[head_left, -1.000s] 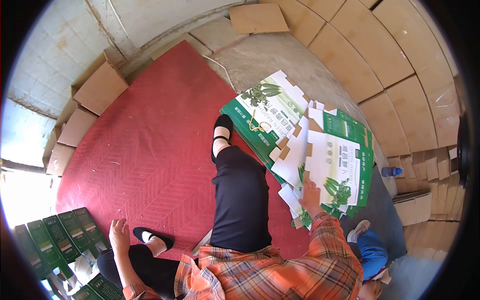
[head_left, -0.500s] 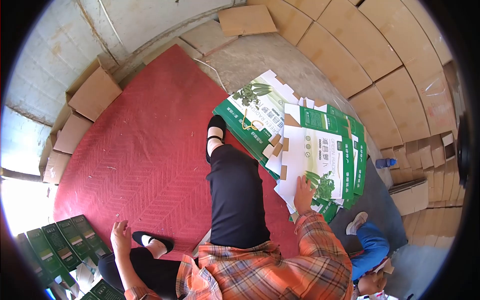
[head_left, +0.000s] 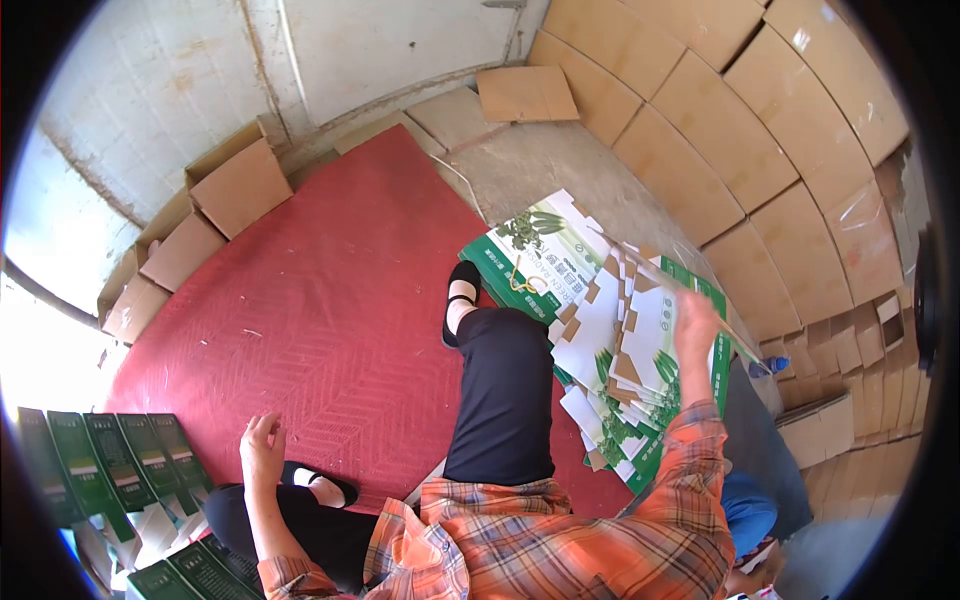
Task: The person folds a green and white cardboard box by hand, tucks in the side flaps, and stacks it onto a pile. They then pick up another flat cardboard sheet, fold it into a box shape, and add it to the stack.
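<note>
My right hand (head_left: 696, 328) is closed on a flat printed carton (head_left: 740, 343), raised and turned almost edge-on to me. Beneath it lies the fanned stack of white and green radish cartons (head_left: 575, 345), with cut flaps and printed leaves showing. A loop of yellow cord (head_left: 527, 281) rests on the upper carton of that stack. Over my bent knee, my left hand (head_left: 262, 450) hangs with loosely curled fingers apart and nothing in it. To the left of that hand stand several folded dark green cartons (head_left: 115, 455).
A red mat (head_left: 340, 300) covers the floor. Brown boxes (head_left: 690, 130) are stacked along the right wall, with open boxes (head_left: 235, 185) at the left. A blue-capped bottle (head_left: 768, 366) stands at the right. Another person's blue-clothed leg (head_left: 748, 515) is close by my right side.
My right hand has gone from lying on the top carton to gripping one and lifting it up on edge, uncovering the cartons below. The view has shifted; my left hand stays by my knee.
</note>
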A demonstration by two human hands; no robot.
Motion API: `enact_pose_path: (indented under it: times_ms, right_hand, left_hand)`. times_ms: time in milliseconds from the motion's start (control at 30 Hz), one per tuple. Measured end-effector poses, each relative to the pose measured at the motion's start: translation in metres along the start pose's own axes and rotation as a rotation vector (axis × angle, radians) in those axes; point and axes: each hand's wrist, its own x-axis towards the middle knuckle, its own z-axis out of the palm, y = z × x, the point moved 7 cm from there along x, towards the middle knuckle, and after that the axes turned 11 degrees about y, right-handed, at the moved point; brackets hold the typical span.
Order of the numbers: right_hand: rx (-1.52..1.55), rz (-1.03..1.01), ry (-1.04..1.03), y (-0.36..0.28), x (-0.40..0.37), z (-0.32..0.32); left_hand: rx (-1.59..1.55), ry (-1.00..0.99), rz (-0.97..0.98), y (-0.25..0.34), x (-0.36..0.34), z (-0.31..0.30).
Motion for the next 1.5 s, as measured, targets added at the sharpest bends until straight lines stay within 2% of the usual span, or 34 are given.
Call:
enact_pose_path:
  times_ms: [100, 133, 200, 233, 300, 333, 367, 433, 500, 533, 567, 633, 700, 767, 833, 900, 1000, 1033, 1100, 1167, 1200, 1233, 1300, 1333, 1433, 1467, 1500]
  right_hand:
    - [0.218, 0.038, 0.283, -0.02, 0.078, -0.058]
    - [0.243, 0.02, 0.298, -0.032, 0.096, -0.071]
    - [0.642, 0.311, 0.153, -0.037, 0.124, -0.075]
    - [0.663, 0.292, 0.157, -0.055, 0.135, -0.079]
    - [1.14, 0.318, 0.112, -0.097, 0.149, -0.076]
    - [1.23, 0.334, 0.019, -0.115, 0.152, -0.063]
    - [1.273, 0.283, -0.025, -0.136, 0.157, -0.052]
    - [1.478, 0.285, -0.076, -0.191, 0.16, -0.035]
    - [1.658, 0.221, -0.174, -0.246, 0.163, -0.015]
    - [1.745, 0.25, -0.298, -0.27, 0.16, 0.004]
    - [1.767, 0.242, -0.315, -0.287, 0.156, 0.017]
    - [1.918, 0.189, -0.434, -0.341, 0.15, 0.018]
    - [1.996, 0.137, -0.565, -0.381, 0.142, 0.013]
    - [2.018, 0.164, -0.617, -0.404, 0.13, 0.034]
    - [2.06, 0.254, -0.741, -0.422, 0.118, 0.055]
    - [2.043, 0.307, -0.755, -0.431, 0.114, 0.07]
    - [1.994, 0.433, -0.778, -0.435, 0.109, 0.096]
    - [1.92, 0.465, -0.706, -0.436, 0.108, 0.101]
    - [1.846, 0.491, -0.648, -0.447, 0.104, 0.103]
    - [1.634, 0.447, -0.464, -0.451, 0.11, 0.093]
    - [1.574, 0.342, -0.372, -0.454, 0.112, 0.095]
    - [1.573, 0.348, -0.367, -0.456, 0.111, 0.103]
    - [1.472, 0.24, -0.151, -0.46, 0.115, 0.097]
    - [1.48, 0.217, -0.235, -0.466, 0.112, 0.095]
    - [1.429, 0.262, -0.28, -0.478, 0.094, 0.091]
    - [1.487, 0.265, -0.414, -0.482, 0.089, 0.091]
    - [1.49, 0.266, -0.417, -0.481, 0.084, 0.091]
  left_hand:
    - [-0.067, 0.063, -0.029, 0.005, 0.0, -0.013]
    - [-0.127, 0.059, -0.057, 0.007, 0.0, -0.017]
    - [-0.221, 0.071, -0.097, 0.005, 0.002, -0.024]
    - [-0.219, 0.096, -0.11, -0.001, 0.004, -0.026]
    - [-0.386, 0.158, -0.16, -0.016, 0.007, -0.028]
    - [-0.452, 0.145, -0.221, -0.023, 0.011, -0.03]
    - [-0.443, 0.167, -0.237, -0.03, 0.011, -0.037]
    - [-0.621, 0.214, -0.39, -0.029, 0.021, -0.059]
    - [-0.662, 0.324, -0.427, -0.045, 0.034, -0.081]
    - [-0.714, 0.402, -0.449, -0.055, 0.036, -0.092]
    - [-0.698, 0.423, -0.461, -0.064, 0.037, -0.101]
    - [-0.795, 0.587, -0.457, -0.081, 0.036, -0.121]
    - [-0.741, 0.641, -0.448, -0.099, 0.03, -0.13]
    - [-0.785, 0.531, -0.575, -0.12, 0.022, -0.122]
    - [-0.832, 0.508, -0.607, -0.132, 0.011, -0.117]
    - [-0.939, 0.395, -0.54, -0.13, 0.006, -0.112]
    - [-0.926, 0.36, -0.499, -0.119, -0.001, -0.112]
    - [-0.905, 0.329, -0.5, -0.114, -0.001, -0.11]
    - [-0.941, 0.34, -0.528, -0.104, -0.005, -0.109]
    - [-0.888, 0.358, -0.466, -0.089, -0.003, -0.116]
    - [-0.901, 0.359, -0.446, -0.083, -0.002, -0.118]
    - [-0.9, 0.353, -0.442, -0.079, -0.003, -0.115]
    - [-0.87, 0.49, -0.374, -0.072, -0.008, -0.121]
    - [-0.855, 0.531, -0.367, -0.068, -0.011, -0.121]
    - [-0.721, 0.591, -0.3, -0.064, -0.026, -0.111]
    - [-0.667, 0.601, -0.274, -0.064, -0.032, -0.106]
    - [-0.587, 0.597, -0.234, -0.059, -0.036, -0.104]
